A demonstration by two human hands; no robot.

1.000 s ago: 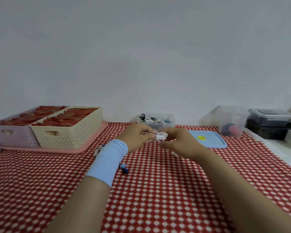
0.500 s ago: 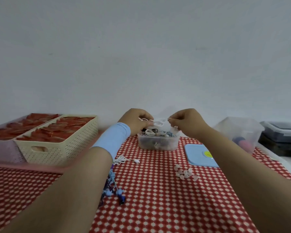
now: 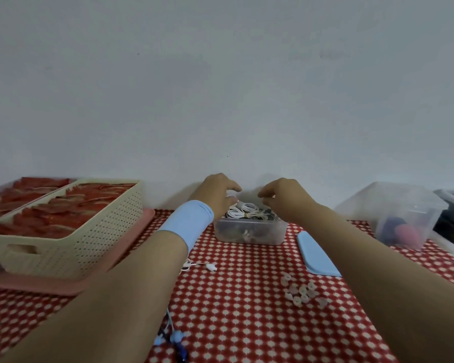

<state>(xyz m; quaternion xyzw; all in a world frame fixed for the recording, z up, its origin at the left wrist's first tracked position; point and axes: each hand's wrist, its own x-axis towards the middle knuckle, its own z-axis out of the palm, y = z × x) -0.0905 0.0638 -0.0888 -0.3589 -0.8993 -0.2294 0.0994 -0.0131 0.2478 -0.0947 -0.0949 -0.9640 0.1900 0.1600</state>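
A small clear tub (image 3: pixel 249 231) stands at the back of the red checked table, filled with coiled earphone cables. A coiled white earphone bundle (image 3: pixel 243 212) lies on top of that pile. My left hand (image 3: pixel 216 196), with a light blue wristband, hovers over the tub's left side, fingers loosely curled just above the bundle and holding nothing. My right hand (image 3: pixel 283 199) hangs over the tub's right side, its fingers loosely curled too and nothing between them.
A cream basket (image 3: pixel 71 239) of red packets sits on a pink tray (image 3: pixel 63 286) at the left. A blue lid (image 3: pixel 316 255), a heap of pink ear tips (image 3: pixel 300 290), a loose white earphone (image 3: pixel 210 266) and blue earphones (image 3: pixel 176 339) lie on the cloth. A clear bin (image 3: pixel 393 213) stands at the right.
Both hands carried the white bundle from mid-table up and back to the tub. The bundle now lies in the tub and both hands have let go of it.
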